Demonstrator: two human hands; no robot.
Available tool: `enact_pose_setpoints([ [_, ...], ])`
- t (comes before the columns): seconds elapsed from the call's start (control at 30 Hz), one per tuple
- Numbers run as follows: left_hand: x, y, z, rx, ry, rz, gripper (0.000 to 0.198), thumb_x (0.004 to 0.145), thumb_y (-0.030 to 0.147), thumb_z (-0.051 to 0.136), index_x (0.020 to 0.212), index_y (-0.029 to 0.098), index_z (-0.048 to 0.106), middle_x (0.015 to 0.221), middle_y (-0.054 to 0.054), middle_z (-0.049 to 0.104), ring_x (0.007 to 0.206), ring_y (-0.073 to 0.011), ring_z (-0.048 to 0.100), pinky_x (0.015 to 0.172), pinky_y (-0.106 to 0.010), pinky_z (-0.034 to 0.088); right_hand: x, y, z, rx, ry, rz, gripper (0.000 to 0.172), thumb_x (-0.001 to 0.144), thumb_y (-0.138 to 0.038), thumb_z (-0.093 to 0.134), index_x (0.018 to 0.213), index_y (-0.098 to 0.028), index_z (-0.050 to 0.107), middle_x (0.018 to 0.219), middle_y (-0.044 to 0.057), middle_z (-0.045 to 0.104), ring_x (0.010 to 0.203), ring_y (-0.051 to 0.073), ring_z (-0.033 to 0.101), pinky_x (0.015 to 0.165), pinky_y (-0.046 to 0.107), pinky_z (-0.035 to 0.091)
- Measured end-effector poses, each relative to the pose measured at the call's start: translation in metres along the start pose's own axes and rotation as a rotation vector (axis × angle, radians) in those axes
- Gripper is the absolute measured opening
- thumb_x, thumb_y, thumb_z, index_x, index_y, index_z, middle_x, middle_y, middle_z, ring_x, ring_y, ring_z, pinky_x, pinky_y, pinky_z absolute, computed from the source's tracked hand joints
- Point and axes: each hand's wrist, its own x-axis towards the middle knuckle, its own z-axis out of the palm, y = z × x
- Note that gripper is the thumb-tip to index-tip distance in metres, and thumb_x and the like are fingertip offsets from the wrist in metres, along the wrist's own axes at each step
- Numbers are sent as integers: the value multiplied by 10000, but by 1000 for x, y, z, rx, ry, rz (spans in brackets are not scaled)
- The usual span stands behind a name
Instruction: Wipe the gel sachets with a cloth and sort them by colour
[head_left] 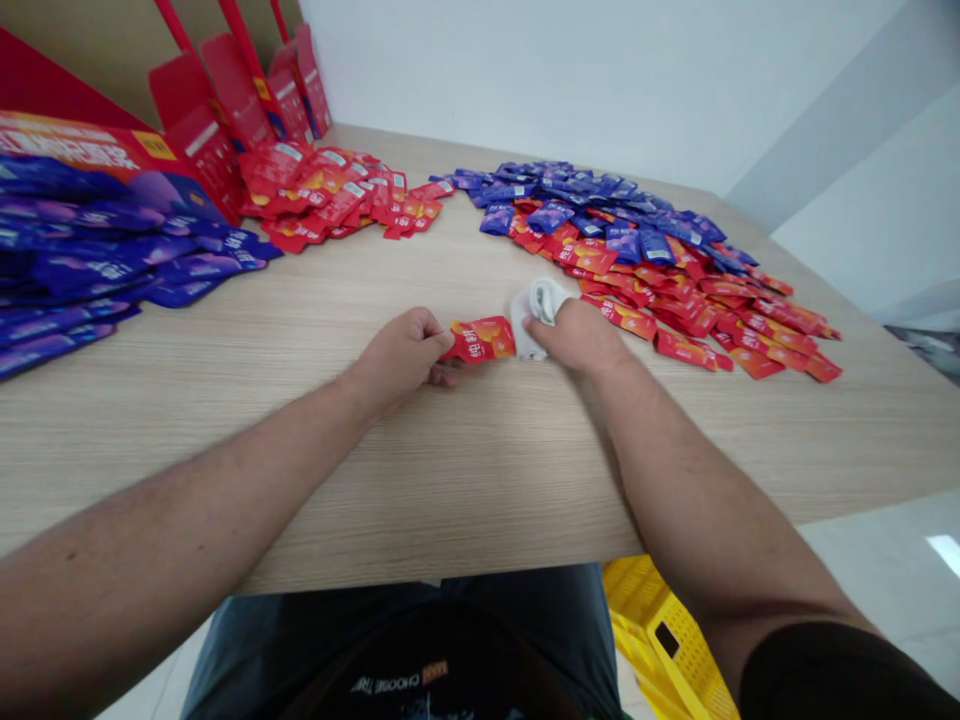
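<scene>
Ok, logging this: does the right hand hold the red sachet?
No, the left hand pinches the sachet; the right hand presses white cloth.

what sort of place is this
Probably a packing room: heaps of red sachets and blue sachets cover a wood-laminate table, red display cartons stand behind them, and a yellow plastic crate sits on the floor.

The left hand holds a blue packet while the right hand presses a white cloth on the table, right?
Not quite: the head view shows the left hand holding a red packet, not blue. The right hand does press a white cloth on the table.
</scene>
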Motion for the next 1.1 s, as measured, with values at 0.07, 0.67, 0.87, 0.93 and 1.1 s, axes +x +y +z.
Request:
enact_pose_setpoints([
  [0.07, -1, 4, -5, 136, 35, 95, 118, 884, 188, 589, 832, 225, 491, 658, -1, 622, 567, -151, 596, 515, -228, 462, 8, 16, -5, 38, 80, 113, 487, 879, -494, 553, 1132, -106, 700, 1099, 235, 715, 1027, 369, 685, 830, 457, 524],
  [0.67, 2, 6, -6, -38, 68, 66, 95, 733, 65, 588, 688, 147, 602, 710, -58, 683, 640, -160, 680, 613, -284, 566, 0, 16, -19, 328, 232, 80, 491, 883, -483, 568, 1245, -157, 634, 1193, 155, 710, 1147, 320, 643, 939, 417, 497],
  [0.87, 10, -8, -8, 258, 12, 262, 135, 727, 148, 670, 816, 198, 582, 658, 16, 624, 564, -127, 573, 502, -231, 433, -19, -30, -1, 259, 85, -138, 438, 895, -517, 544, 1106, -162, 691, 1029, 122, 749, 963, 274, 697, 824, 355, 525],
  [0.93, 11, -10, -8, 308, 1, 306, 163, 720, 133, 657, 825, 207, 557, 615, 37, 567, 528, -116, 501, 471, -223, 359, -20, -40, 6, 161, -23, -216, 440, 894, -541, 535, 1030, -164, 716, 963, 133, 753, 911, 278, 706, 789, 349, 524],
  [1.1, 7, -7, -3, 206, 23, 262, 165, 741, 89, 596, 802, 210, 500, 596, 42, 515, 505, -114, 465, 473, -232, 319, -1, -12, 1, -19, -37, -50, 428, 899, -491, 536, 1062, -139, 719, 1024, 178, 741, 953, 303, 704, 785, 360, 518],
])
